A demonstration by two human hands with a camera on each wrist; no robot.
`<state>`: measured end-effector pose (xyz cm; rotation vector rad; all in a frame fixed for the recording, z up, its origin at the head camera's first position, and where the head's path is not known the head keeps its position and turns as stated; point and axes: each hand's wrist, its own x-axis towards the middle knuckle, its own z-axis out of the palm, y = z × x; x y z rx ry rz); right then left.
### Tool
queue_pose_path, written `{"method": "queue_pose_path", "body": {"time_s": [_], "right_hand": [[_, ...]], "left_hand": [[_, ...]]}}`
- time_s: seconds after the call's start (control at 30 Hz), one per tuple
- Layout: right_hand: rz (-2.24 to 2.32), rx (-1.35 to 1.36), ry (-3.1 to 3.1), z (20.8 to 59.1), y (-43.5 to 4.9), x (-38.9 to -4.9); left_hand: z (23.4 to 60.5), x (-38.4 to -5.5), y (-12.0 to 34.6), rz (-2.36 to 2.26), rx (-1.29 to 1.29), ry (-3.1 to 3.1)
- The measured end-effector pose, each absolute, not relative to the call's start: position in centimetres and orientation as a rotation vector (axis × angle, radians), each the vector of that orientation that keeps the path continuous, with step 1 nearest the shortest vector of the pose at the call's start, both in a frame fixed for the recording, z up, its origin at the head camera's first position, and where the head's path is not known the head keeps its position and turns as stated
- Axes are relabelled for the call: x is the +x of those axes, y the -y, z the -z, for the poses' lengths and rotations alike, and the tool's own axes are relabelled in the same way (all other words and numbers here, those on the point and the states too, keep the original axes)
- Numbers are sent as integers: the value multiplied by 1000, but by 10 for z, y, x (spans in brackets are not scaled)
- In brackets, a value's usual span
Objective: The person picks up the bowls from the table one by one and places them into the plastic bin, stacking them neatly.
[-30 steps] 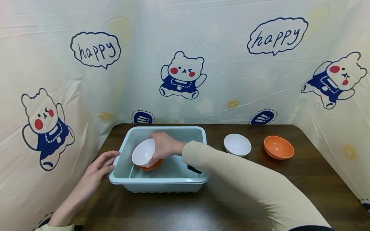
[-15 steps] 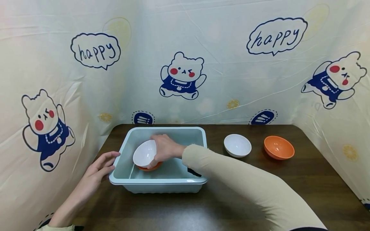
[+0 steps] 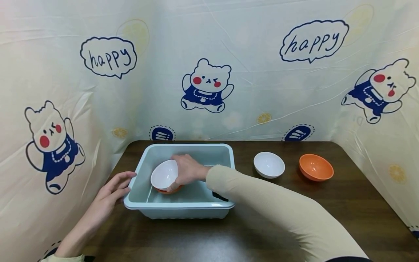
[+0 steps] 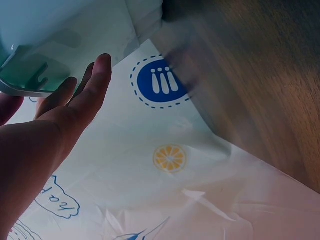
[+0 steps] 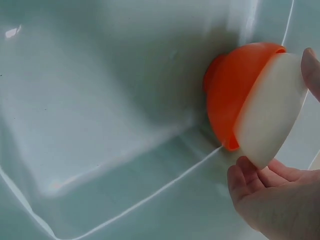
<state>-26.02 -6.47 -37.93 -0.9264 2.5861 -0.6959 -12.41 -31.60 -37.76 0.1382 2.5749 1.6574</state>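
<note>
White bowl (image 3: 163, 175), tilted, was found inside the tub (image 3: 183, 205), gripped by the right hand (image 3: 188, 169) between thumb and fingers. Just beneath that grip was an orange bowl (image 5: 227, 95); the white one sat partly within its mouth, and whether it had fully settled could not be told. The left hand (image 3: 111, 189) held nothing, its fingers extended and touching the tub's rim on its own side, apparently to steady it. Off to the right of the right hand, beyond the sleeve (image 3: 271, 200), a second white bowl (image 3: 269, 165) stood on the table (image 3: 212, 240), with a second orange bowl (image 3: 315, 167) farther right; neither hand touched them. Progress was judged to be about halfway: one orange and one white bowl were in the tub, stacked or nearly so, though the white one was not yet released. The outer pair, standing apart and unstacked, appeared to be the outstanding portion.
</note>
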Motion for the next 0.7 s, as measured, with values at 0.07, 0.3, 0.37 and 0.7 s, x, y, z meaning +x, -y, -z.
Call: {"method": "queue_pose_path", "body": {"time_s": [0.07,0.3,0.37,0.7], "right_hand": [[692,-927,-2591,380,65,-260],[666,-926,-2633,384,67,-259],[665,-929,-2642,385,67,-259],[654,-890,-2657,388,68,-256]], "left_hand": [[377,-124,316,-1661,134,-2567],[377,-124,315,-1671,130,-2553],[377,-124,315,-1667,130,-2557],[378,-125,317,-1674,156,-2570]]}}
